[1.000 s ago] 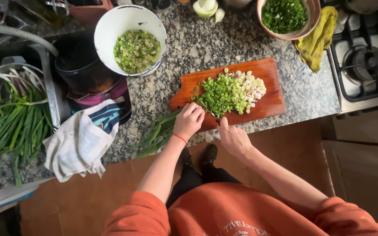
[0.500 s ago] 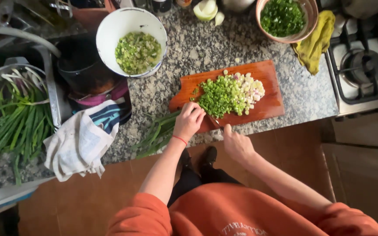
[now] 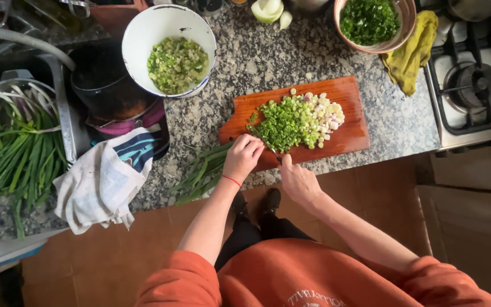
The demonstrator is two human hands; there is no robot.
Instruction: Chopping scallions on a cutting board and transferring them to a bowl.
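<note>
Chopping step: left hand (image 3: pixel 243 157) clamps green onion stalks (image 3: pixel 203 170) on cutting board (image 3: pixel 345 122); right hand (image 3: pixel 298 181) grips knife (image 3: pixel 265 145). Chopped pile (image 3: pixel 296 119) just beyond hands.

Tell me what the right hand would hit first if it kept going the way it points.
The right hand points up-left along its knife; it would likely first meet the pile of chopped green onion on the wooden cutting board, just past the left hand.

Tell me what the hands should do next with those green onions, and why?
Probably slide the left hand back along the green onion stalks and cut again. The right hand holds the knife at the pile's edge, and long uncut stalks hang off the cutting board.
</note>
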